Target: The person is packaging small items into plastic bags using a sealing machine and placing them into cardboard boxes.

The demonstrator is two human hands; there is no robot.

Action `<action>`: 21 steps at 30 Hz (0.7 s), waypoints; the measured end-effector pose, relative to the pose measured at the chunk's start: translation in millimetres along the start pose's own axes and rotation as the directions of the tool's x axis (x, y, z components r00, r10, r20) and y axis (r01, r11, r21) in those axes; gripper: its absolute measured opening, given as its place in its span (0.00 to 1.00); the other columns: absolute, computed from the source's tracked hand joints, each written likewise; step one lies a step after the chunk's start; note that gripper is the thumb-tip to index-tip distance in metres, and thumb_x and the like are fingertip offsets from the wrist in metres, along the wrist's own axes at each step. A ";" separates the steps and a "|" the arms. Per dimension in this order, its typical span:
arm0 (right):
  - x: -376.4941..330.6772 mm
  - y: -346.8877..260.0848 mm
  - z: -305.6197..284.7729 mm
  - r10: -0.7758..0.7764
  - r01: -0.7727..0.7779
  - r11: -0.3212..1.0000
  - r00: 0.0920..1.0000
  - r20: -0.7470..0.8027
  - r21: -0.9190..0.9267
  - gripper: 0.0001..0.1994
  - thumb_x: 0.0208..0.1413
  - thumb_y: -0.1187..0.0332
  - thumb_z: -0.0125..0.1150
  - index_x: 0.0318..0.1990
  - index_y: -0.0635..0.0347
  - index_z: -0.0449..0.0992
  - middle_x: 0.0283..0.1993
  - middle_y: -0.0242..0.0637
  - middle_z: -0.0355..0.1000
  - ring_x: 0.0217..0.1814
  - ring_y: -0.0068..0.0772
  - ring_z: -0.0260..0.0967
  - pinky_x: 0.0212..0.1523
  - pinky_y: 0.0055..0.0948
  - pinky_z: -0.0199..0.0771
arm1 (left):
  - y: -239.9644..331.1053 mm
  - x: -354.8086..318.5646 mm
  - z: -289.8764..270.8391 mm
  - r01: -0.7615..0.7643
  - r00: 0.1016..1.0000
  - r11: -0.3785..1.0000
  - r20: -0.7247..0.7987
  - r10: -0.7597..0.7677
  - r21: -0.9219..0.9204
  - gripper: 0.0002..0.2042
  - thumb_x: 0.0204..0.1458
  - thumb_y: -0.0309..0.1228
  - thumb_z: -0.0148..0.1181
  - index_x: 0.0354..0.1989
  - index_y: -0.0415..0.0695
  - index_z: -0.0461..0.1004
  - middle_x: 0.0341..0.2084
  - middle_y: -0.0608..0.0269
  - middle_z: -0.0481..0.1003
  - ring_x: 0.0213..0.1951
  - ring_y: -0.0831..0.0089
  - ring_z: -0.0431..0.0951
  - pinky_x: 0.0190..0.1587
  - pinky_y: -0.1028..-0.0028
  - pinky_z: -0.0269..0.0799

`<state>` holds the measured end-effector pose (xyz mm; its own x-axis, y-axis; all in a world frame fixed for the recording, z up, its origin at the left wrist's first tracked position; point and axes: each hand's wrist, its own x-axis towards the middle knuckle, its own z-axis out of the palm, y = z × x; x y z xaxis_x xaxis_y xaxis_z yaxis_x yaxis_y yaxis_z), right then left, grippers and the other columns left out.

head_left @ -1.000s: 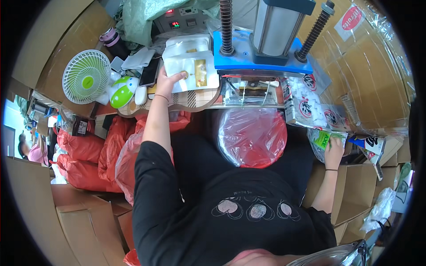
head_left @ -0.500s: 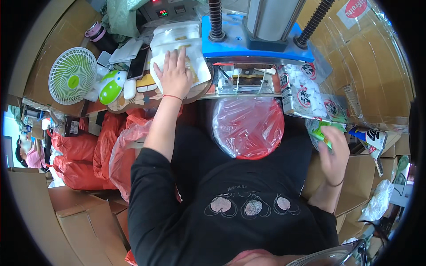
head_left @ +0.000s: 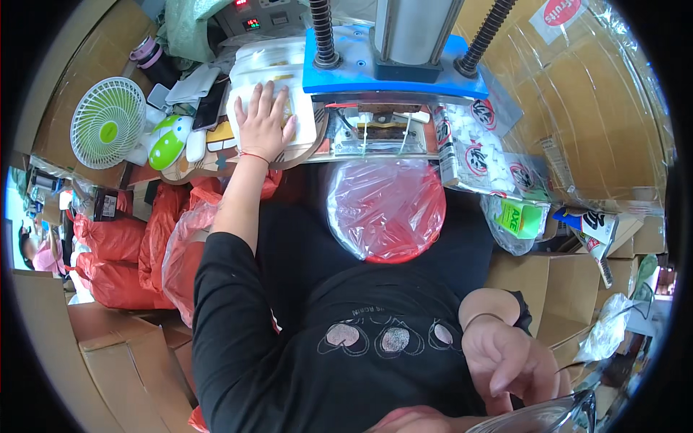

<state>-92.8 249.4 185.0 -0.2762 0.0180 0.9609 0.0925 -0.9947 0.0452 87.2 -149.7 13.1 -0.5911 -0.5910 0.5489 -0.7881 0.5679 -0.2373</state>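
Note:
My left hand (head_left: 262, 124) lies flat, fingers spread, on a stack of white pouches (head_left: 263, 61) at the left end of the bench. My right hand (head_left: 509, 361) is raised at the lower right, close to a pair of glasses (head_left: 548, 415). Its fingers are loosely bent and apart, with no object visible in them; the tips are partly hidden. Right of the pouches stands a press with a blue plate (head_left: 397, 63), a grey cylinder (head_left: 415, 32) and spring-wrapped posts. A round tub lined with clear plastic (head_left: 386, 209) sits between my legs, below the press.
On the left are a white-green fan (head_left: 108, 123), a dark phone (head_left: 211, 107) and red plastic bags (head_left: 115, 238). Printed pouches (head_left: 480, 155) lie right of the press, above a green box in clear plastic (head_left: 518, 218). Large cartons (head_left: 577, 94) stand on both sides.
My right hand has moved from beside the green box down and toward me, up to the glasses. My left hand stays on the pouches. The whole view has shifted slightly.

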 end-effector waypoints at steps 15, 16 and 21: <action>-8.9 -30.2 -22.7 0.014 0.000 0.976 0.998 0.062 -0.218 0.26 0.52 0.59 0.65 0.61 0.43 0.73 0.63 0.21 0.65 0.66 0.22 0.62 0.51 0.36 0.72 | 66.3 -100.7 -24.5 0.117 0.992 0.965 -0.024 -0.126 -0.235 0.18 0.54 0.30 0.59 0.54 0.49 0.75 0.57 0.63 0.75 0.59 0.65 0.74 0.61 0.56 0.62; -12.0 -31.5 -28.0 0.038 -0.020 0.982 0.995 0.090 -0.186 0.26 0.52 0.59 0.66 0.61 0.43 0.73 0.63 0.20 0.64 0.66 0.22 0.62 0.52 0.35 0.71 | 63.9 -98.3 -27.4 0.121 0.991 0.965 -0.026 -0.131 -0.234 0.18 0.54 0.30 0.59 0.54 0.49 0.75 0.57 0.63 0.75 0.59 0.65 0.74 0.61 0.56 0.62; 1.8 -16.3 -7.8 0.019 -0.027 0.995 0.997 -0.077 -0.098 0.25 0.52 0.58 0.67 0.60 0.41 0.74 0.60 0.19 0.68 0.61 0.21 0.66 0.52 0.31 0.70 | 50.8 -85.3 -49.3 0.099 0.994 0.904 0.078 -0.073 -0.415 0.18 0.50 0.23 0.58 0.51 0.47 0.77 0.50 0.60 0.78 0.52 0.60 0.76 0.55 0.61 0.68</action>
<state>-102.2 264.8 183.8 -0.3474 -0.0091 0.9377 0.0056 -1.0000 -0.0076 106.0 -42.1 -6.3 -0.5438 -0.6736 0.5006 -0.6998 0.6932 0.1726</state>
